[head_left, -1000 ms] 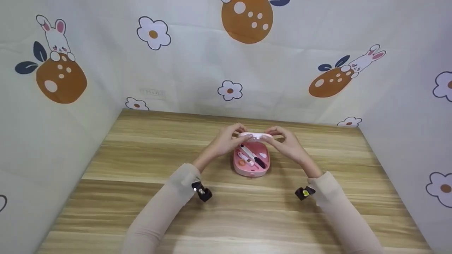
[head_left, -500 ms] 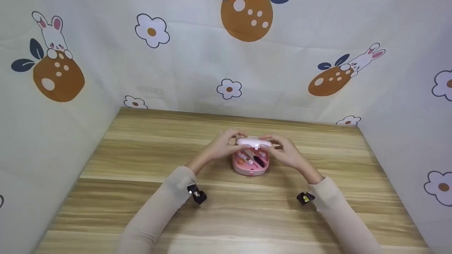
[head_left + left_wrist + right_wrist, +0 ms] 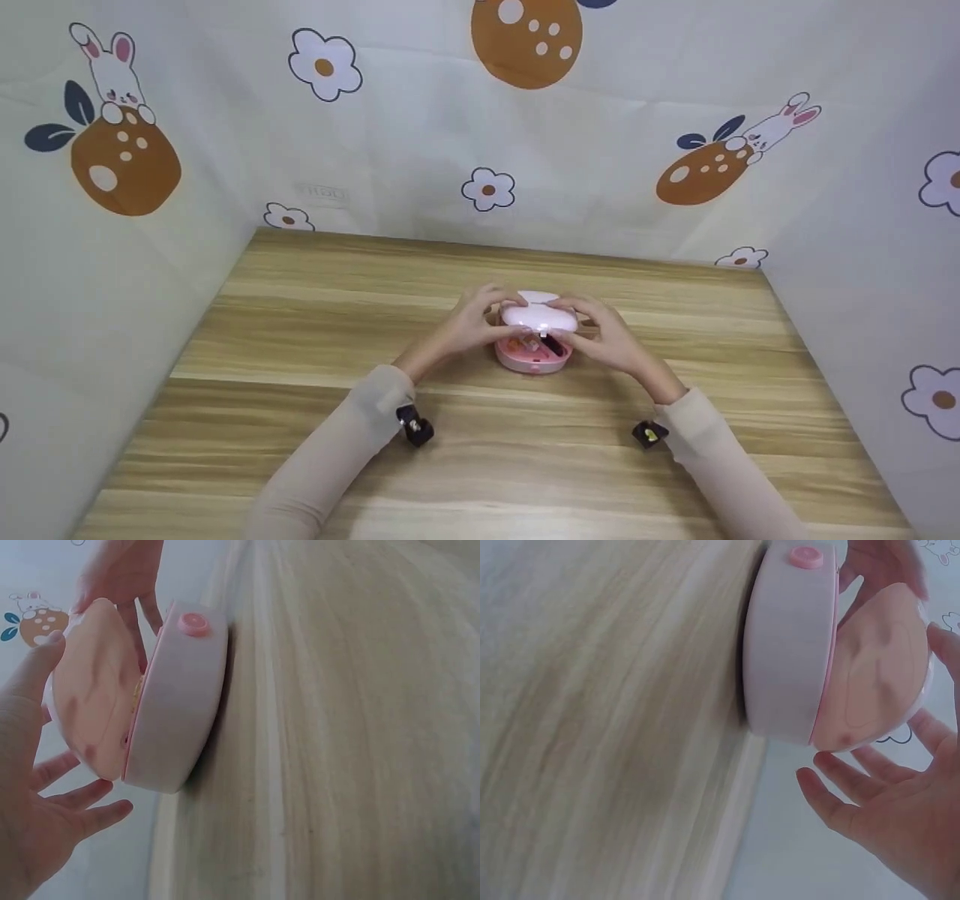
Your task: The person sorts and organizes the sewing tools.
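A small pink-and-white hinged case (image 3: 534,367) stands on the wooden table, its lid (image 3: 538,319) tilted partway down over the base. My left hand (image 3: 471,321) grips the lid's left side, thumb at the front edge and fingers over the top. On the lid's right side, my right hand (image 3: 609,336) holds it the same way. Under the lid a dark-handled tool (image 3: 553,345) and an orange round piece (image 3: 514,344) show in the pink tray; the rest is hidden. A round pink button (image 3: 194,624) sits on the base's front in the left wrist view.
The wood-grain table (image 3: 480,465) spreads around the case. Pale curtains (image 3: 405,135) printed with rabbits, fruit and flowers hang at the back and both sides. A small black device (image 3: 415,426) is worn at the left wrist, another black device (image 3: 649,433) at the right.
Both hands have swung the lid forward and down from nearly upright. It now covers most of the tools inside, and its white outer face has turned upward.
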{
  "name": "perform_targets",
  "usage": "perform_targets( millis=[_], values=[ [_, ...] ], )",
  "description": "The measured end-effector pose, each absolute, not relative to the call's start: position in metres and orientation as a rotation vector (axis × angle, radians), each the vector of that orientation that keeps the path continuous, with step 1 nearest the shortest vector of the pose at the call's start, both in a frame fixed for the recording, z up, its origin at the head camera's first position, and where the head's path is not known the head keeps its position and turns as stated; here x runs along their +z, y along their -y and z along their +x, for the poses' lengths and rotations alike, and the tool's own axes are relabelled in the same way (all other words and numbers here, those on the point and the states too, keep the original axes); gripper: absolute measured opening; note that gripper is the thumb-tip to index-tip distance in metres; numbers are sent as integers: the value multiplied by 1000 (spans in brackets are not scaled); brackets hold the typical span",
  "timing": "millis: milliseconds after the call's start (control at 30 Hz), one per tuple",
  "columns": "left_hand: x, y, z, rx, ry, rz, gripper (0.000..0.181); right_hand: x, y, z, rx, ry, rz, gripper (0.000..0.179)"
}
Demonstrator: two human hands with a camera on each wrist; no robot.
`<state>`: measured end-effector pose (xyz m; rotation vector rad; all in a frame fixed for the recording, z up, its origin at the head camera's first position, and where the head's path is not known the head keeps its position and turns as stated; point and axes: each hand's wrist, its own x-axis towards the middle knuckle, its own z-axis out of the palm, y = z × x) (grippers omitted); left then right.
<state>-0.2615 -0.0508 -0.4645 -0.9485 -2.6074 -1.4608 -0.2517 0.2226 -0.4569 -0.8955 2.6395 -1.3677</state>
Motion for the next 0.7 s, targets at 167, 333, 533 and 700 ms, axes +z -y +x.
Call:
perform_targets(
  millis=[167,333,533,700],
  values=[
    [-468,50,-257,-1456,2627,-928,43,-459,-225,-247,-1339,-2683,-897,45],
    [-471,50,-255,-1402,2642,-954,46,-462,-226,-243,-1304,-2727,-894,45],
    [-470,50,-253,-1379,2657,-1001,47,-467,-224,-239,-1258,-2784,-969,47],
    [-471,50,-253,-1327,2636,-1062,45,-470,-222,-235,-1209,-2831,-1049,49]
  ],
)
